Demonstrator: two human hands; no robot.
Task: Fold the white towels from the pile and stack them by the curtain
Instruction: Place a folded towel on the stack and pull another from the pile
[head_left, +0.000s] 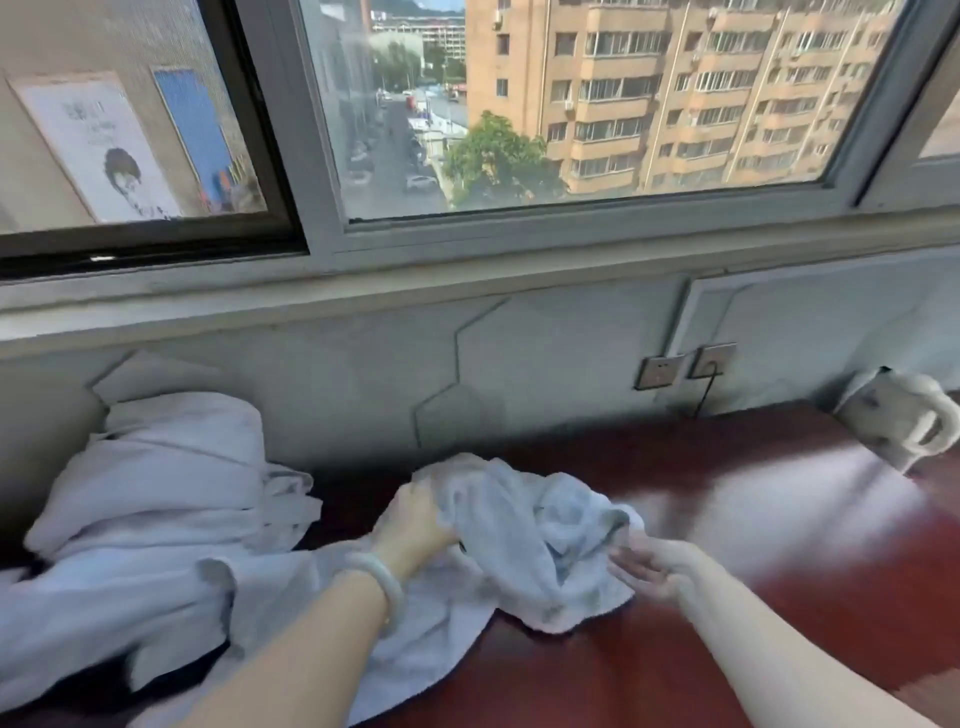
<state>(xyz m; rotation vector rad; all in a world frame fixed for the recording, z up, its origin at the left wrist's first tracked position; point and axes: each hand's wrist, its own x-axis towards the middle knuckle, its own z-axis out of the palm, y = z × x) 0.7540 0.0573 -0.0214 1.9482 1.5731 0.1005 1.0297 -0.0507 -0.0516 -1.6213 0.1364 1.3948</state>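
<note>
Crumpled towel (524, 535) at centre of table (779, 545), pile (156, 493) at 9 o'clock. Left hand (415, 519) clutching towel's bunched edge; right hand (654, 566) at its 3 o'clock side, fingers straight, holding nothing. Risk — corners buried in bunching, so crooked fold if not shaken out.

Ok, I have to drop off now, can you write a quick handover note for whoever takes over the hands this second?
Left hand: grips the crumpled white towel at its left end.
Right hand: open, palm up, at the towel's right edge; blur hides whether it touches.
Pile: unfolded white towels heaped at the left of the dark red table.
Done: one towel in hand, not yet folded; no folded stack in view.
Left: spread, fold and stack it, then the pile.
</note>
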